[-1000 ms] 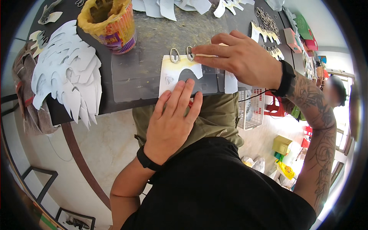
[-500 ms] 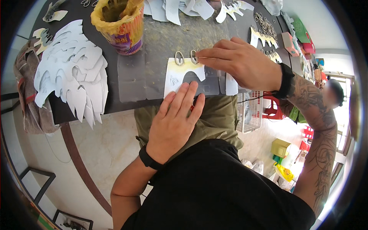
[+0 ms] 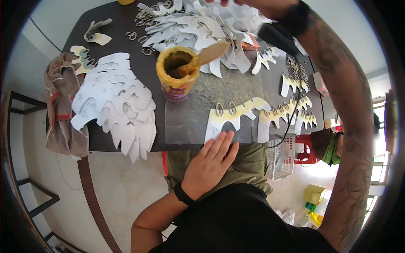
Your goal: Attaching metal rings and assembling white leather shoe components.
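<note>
My left hand (image 3: 211,162) lies open and flat, its fingertips on the lower edge of a white cut-out piece (image 3: 216,123). Yellowish glue coats the top band of this piece, and two oval metal rings (image 3: 232,109) stand on it near its left end. My right hand (image 3: 257,5) reaches over the far side of the table, mostly cut off by the top edge, so its fingers barely show. Beneath it lies a heap of white cut-outs (image 3: 198,31). A glue-crusted tub (image 3: 176,86) holding a wooden stick (image 3: 214,53) stands beyond the left hand.
On the left, a stack of white cut-outs (image 3: 114,101) overhangs the table edge beside a brown towel (image 3: 67,109). Ringed pieces (image 3: 280,113) lie on the right, below a pile of metal rings (image 3: 296,69). A black cable (image 3: 291,120) crosses there. Loose rings (image 3: 131,35) lie far left.
My right hand has left the ring on the piece and moved far across the table. My left hand stays on the piece. The view has shifted, showing more of the table's far side.
</note>
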`<action>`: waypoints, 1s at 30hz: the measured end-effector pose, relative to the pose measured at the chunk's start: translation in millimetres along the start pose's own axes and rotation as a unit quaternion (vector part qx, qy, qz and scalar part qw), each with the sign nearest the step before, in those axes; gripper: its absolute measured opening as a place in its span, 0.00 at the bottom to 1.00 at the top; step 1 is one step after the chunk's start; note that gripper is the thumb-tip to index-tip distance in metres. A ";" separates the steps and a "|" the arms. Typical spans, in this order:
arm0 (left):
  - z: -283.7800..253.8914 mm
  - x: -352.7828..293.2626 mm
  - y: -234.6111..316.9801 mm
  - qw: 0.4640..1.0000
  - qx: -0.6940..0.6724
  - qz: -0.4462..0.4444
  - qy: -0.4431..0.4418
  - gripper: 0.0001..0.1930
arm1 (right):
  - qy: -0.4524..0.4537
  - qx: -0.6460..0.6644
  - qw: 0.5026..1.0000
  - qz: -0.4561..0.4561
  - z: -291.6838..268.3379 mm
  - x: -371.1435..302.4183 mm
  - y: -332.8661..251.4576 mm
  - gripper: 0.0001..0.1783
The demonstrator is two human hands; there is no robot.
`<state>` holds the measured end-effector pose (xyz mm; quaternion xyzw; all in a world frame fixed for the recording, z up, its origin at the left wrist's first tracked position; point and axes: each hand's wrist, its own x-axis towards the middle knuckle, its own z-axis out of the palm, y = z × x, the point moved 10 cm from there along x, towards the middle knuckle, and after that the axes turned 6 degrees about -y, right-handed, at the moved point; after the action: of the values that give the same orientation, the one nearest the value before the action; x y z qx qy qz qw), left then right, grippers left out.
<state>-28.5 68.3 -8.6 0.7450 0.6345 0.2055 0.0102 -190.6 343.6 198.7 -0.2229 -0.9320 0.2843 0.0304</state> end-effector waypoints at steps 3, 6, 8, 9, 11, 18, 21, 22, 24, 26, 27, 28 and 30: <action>-0.6 -0.2 0.6 1.000 0.008 -0.010 0.013 0.24 | -0.023 0.000 0.999 -0.048 29.4 65.3 14.8 0.12; -3.5 -0.9 -1.1 1.000 -0.024 -0.010 0.015 0.24 | -0.018 -0.056 0.997 -0.057 65.7 115.3 15.2 0.17; -5.4 -1.8 -2.2 0.999 -0.029 -0.010 0.012 0.24 | -0.047 -0.097 0.992 -0.068 94.3 143.1 9.2 0.14; -5.4 0.6 0.2 0.999 -0.042 0.003 0.011 0.25 | -0.058 -0.130 0.987 -0.079 100.7 159.2 17.1 0.11; -2.1 -1.0 -1.2 0.999 -0.046 0.000 0.011 0.26 | -0.062 -0.154 0.980 -0.111 115.8 176.9 18.5 0.11; 0.9 -3.5 -1.5 0.999 -0.048 0.005 0.007 0.25 | -0.062 -0.345 0.928 -0.128 149.1 178.2 5.1 0.14; 0.0 -4.0 -2.0 0.999 -0.037 0.006 0.007 0.25 | -0.067 -0.353 0.927 -0.109 152.7 178.5 -1.9 0.15; -0.4 -4.4 -2.6 0.999 -0.034 0.003 0.006 0.25 | -0.082 -0.354 0.927 -0.099 156.6 179.0 -4.3 0.15; 0.3 -4.7 -2.2 1.000 -0.031 0.004 0.005 0.25 | -0.070 -0.373 0.921 -0.093 160.2 182.9 -3.1 0.15; 0.3 -4.8 -2.9 0.999 -0.035 -0.002 0.012 0.25 | -0.059 -0.391 0.914 -0.089 163.2 187.4 1.6 0.15; -0.3 -4.3 -2.8 0.999 -0.034 -0.002 0.012 0.25 | -0.046 -0.406 0.907 -0.097 163.0 191.1 2.6 0.15; -1.3 -3.7 -2.2 0.999 -0.031 0.001 0.011 0.26 | -0.033 -0.422 0.900 -0.104 161.6 194.0 4.2 0.15; -0.6 -4.9 -1.8 1.000 -0.027 -0.004 0.009 0.26 | -0.025 -0.406 0.907 -0.107 159.2 192.0 -4.4 0.15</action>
<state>-30.9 63.9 -10.0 0.7401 0.6316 0.2297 0.0254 -394.0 341.3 54.5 -0.1076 -0.9855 -0.1184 -0.0561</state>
